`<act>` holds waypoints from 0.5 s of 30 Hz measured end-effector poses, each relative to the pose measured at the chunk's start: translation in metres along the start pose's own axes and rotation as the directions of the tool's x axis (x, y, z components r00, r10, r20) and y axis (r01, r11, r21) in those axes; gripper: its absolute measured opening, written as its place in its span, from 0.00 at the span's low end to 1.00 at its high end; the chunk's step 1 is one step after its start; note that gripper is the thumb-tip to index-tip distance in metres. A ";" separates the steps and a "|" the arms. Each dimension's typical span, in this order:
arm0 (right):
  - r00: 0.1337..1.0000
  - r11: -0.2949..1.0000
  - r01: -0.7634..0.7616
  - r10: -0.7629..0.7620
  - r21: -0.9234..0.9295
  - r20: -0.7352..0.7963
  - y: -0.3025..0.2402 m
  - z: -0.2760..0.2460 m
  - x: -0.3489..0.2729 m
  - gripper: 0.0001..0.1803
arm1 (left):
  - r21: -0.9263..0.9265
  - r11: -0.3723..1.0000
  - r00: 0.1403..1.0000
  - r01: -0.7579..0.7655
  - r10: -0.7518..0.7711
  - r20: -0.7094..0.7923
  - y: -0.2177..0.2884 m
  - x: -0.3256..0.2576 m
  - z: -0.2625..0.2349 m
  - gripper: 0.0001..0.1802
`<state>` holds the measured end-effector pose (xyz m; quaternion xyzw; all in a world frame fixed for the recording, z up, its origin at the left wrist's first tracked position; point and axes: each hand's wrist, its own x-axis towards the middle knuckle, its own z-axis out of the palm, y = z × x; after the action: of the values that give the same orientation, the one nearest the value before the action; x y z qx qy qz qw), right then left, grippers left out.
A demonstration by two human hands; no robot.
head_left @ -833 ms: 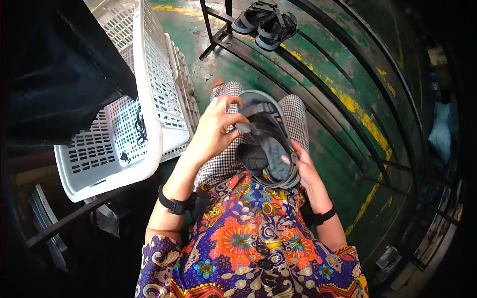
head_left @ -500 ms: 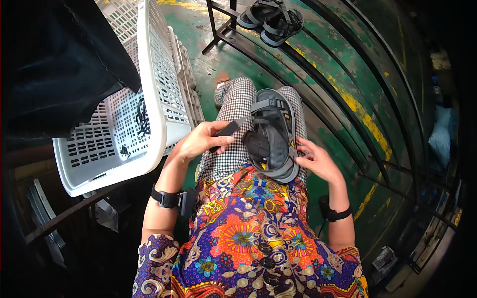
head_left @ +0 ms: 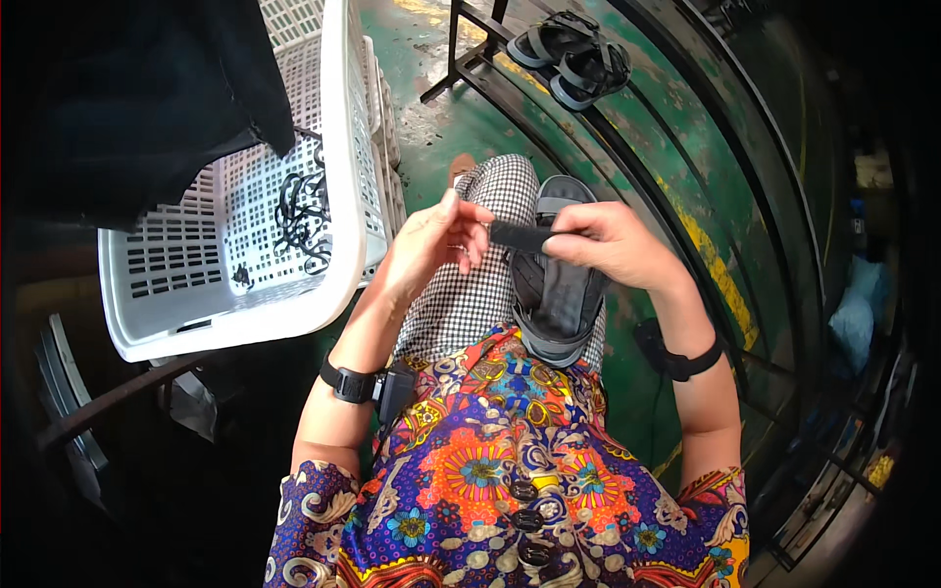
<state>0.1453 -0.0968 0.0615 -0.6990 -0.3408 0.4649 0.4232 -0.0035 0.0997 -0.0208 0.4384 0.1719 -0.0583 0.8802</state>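
A dark grey sandal (head_left: 569, 294) lies along my right thigh, with its toe away from me and its footbed partly showing. Above it, my right hand (head_left: 613, 240) pinches a flat black strip (head_left: 520, 236) between thumb and fingers. The strip points left toward my left hand (head_left: 451, 235). The fingers of that hand are loosely bent and spread near the strip's free end, with the thumb apart. Whether they touch the strip is hard to tell. Part of the sandal is hidden under my right hand, so whether the strip is joined to it is unclear.
On my left stands a white slatted plastic basket (head_left: 338, 196) with several black straps (head_left: 299, 216) inside. Black sheet material (head_left: 137, 108) hangs over its far left side. A black metal rack (head_left: 647, 176) runs along the right, carrying a pair of sandals (head_left: 573, 59).
My right hand has come off the sandal's side, up and over it, and now grips the black strip. My left hand has moved up and loosened. More of the footbed shows.
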 end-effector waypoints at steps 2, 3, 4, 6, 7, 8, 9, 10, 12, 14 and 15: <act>0.979 0.970 -0.140 0.166 0.197 -0.120 -0.001 -0.010 -0.009 0.12 | 0.294 0.954 0.998 0.067 -0.068 -0.006 -0.018 0.003 -0.002 0.24; 0.973 0.952 -0.136 0.180 0.275 -0.143 -0.001 -0.015 -0.013 0.12 | 0.439 0.878 0.978 0.188 -0.207 -0.004 -0.026 0.003 -0.002 0.25; 0.970 0.944 -0.152 0.199 0.292 -0.137 -0.001 -0.019 -0.017 0.12 | 0.405 0.893 0.970 0.198 -0.239 0.053 -0.035 0.006 0.002 0.29; 0.966 0.933 -0.170 0.222 0.316 -0.134 -0.001 -0.025 -0.022 0.12 | 0.328 0.933 0.966 0.147 -0.207 0.156 -0.048 0.014 0.010 0.29; 0.957 0.934 -0.204 0.253 0.295 -0.141 0.000 -0.026 -0.023 0.12 | 0.310 0.945 0.959 0.105 -0.179 0.221 -0.051 0.018 0.013 0.29; 0.943 0.929 -0.240 0.291 0.281 -0.158 0.001 -0.028 -0.025 0.12 | 0.321 0.939 0.962 0.120 -0.191 0.198 -0.055 0.022 0.019 0.28; 0.945 0.934 -0.236 0.285 0.270 -0.158 0.002 -0.029 -0.026 0.12 | 0.311 0.945 0.966 0.103 -0.169 0.194 -0.058 0.025 0.025 0.28; 0.938 0.926 -0.266 0.313 0.267 -0.152 0.005 -0.029 -0.027 0.12 | 0.293 0.954 0.969 0.057 -0.123 0.214 -0.059 0.027 0.028 0.25; 0.933 0.919 -0.293 0.335 0.263 -0.132 0.011 -0.028 -0.028 0.13 | 0.265 0.964 0.974 0.039 -0.095 0.204 -0.062 0.029 0.036 0.24; 0.914 0.896 -0.350 0.391 0.273 -0.111 0.019 -0.028 -0.027 0.13 | 0.253 0.966 0.988 0.046 -0.080 0.128 -0.066 0.029 0.045 0.23; 0.906 0.872 -0.382 0.419 0.306 -0.065 0.022 -0.029 -0.027 0.14 | 0.250 0.967 0.988 0.044 -0.079 0.134 -0.068 0.029 0.049 0.23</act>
<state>0.1650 -0.1375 0.0571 -0.7145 -0.0894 0.5404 0.4352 0.0183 0.0211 -0.0548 0.5333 0.1134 -0.1377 0.8269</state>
